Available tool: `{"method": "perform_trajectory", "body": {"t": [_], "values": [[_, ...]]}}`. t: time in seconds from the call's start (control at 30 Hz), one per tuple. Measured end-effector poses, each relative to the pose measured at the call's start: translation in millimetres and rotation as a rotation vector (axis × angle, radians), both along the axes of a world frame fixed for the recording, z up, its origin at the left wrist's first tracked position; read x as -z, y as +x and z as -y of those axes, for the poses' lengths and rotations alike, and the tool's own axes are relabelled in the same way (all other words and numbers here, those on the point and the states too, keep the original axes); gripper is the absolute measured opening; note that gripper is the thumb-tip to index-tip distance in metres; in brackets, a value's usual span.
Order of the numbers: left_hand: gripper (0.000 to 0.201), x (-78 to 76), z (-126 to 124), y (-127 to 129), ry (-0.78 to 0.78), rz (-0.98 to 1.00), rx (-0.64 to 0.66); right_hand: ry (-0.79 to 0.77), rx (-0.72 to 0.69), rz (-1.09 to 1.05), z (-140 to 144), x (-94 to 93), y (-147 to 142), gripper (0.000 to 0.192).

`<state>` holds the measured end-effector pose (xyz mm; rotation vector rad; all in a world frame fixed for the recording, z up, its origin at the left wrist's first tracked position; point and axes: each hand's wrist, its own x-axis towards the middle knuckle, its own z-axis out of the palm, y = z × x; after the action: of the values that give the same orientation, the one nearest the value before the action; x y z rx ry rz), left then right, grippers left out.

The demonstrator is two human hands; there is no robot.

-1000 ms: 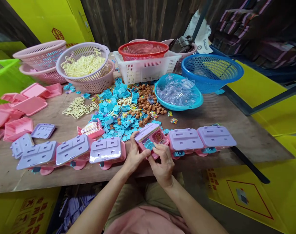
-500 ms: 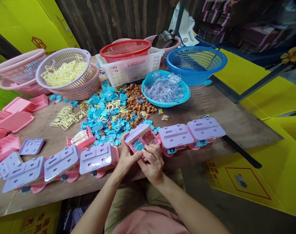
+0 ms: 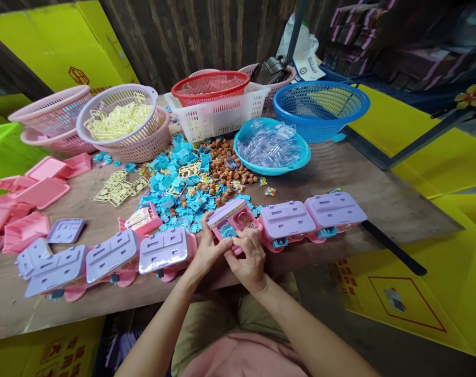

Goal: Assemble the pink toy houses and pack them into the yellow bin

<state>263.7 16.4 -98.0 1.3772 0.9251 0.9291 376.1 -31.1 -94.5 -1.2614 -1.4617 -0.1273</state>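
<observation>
A worn wooden table stands before a dark plank wall, with yellow cardboard sheets on both sides. Plastic mesh baskets line its far edge, and a light blue plastic bowl of clear plastic pieces sits behind a loose heap of small blue plastic parts and brown pellets.

Step in hand, as judged: fitting a small blue piece into the front of the pink plastic toy housing with a lilac lid, which is held at the near table edge between two rows of finished lilac-topped units.

Hand pose: the left hand grips the housing's left side, thumb over the lid edge, fingers closed around the body. The right hand comes in from below right, fingertips pinched narrow against the front face; whether they hold a separate part cannot be told, since the fingers cover that spot.

Next move, as judged: firm inward pressure from the right fingertips while the left hand braces the housing, then placement of the unit in line with the finished row.
</observation>
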Motion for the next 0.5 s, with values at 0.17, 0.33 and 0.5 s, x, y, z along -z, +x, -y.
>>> {"method": "perform_trajectory", "body": {"t": [0.17,0.33,0.5], "values": [[0.08,-2.4,0.6,-0.3,-0.01,-0.01,0.018,-0.226,-0.078,-0.075,-0.4,-18.1,18.8,0.028],[0.083,-8.7,2.3,-1.1,-0.009,0.021,0.016,-0.509,-0.219,-0.129,-18.9,-19.4,35.1,0.059],[0.081,-14.9,5.4,-2.2,-0.038,0.017,0.081,-0.561,-0.274,-0.212,-21.6,-20.6,36.8,0.063]]}}
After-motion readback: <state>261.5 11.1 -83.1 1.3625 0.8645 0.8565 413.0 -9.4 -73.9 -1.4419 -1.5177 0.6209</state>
